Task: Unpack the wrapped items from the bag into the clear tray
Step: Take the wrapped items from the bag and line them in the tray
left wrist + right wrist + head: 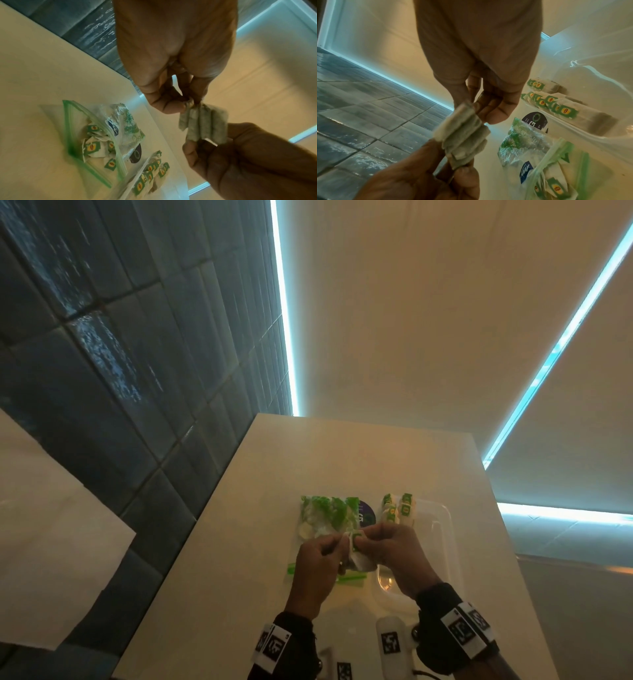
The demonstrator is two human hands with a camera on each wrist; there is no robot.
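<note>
Both hands hold one bundle of several wrapped tea bags (356,546) (204,124) (462,134) in the air, just above the table. My left hand (335,542) (189,103) pinches one end and my right hand (364,537) (476,108) pinches the other. The clear zip bag (322,518) (102,138) (530,148) with a green closure lies open on the table, just beyond my left hand. More green-tagged tea bags show inside it. The clear tray (442,542) (590,121) lies to its right, with a row of tea bags (399,508) (152,171) (556,105) at its far left end.
The white table (239,525) is narrow; its left edge drops to a dark tiled floor (102,371). A white cylinder with a printed marker (390,642) stands near the front edge between my wrists. A dark round sticker (364,513) shows on the bag.
</note>
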